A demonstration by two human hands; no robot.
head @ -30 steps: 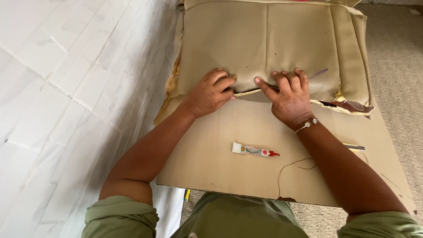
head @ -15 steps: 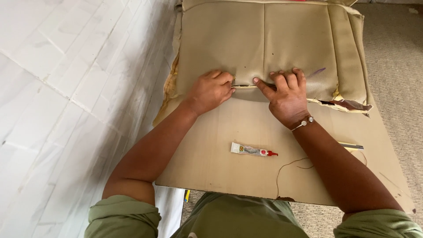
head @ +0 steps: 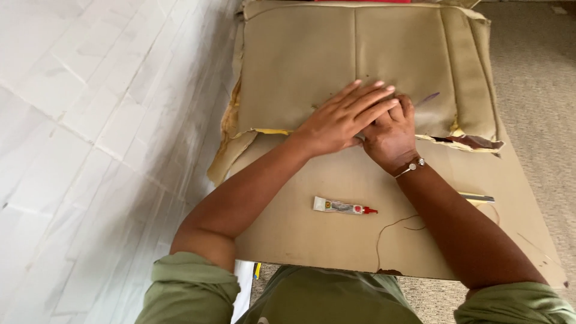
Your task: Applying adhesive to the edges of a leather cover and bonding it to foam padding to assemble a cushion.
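1. The left hand [head: 345, 117] lies flat, fingers spread, pressing the tan seat cushion cover [head: 360, 66] near its torn front edge.
2. The right hand [head: 391, 133] sits partly beneath it, fingers curled against the same spot (what it pinches, I cannot tell).
3. A small glue tube [head: 344, 206] lies on the cardboard sheet [head: 300, 228], well apart from both hands.

A small glue tube [head: 343, 206] lies on the tan board [head: 312, 228] — white tiled floor [head: 90, 120] alongside, a grey carpet [head: 534, 72] opposite.
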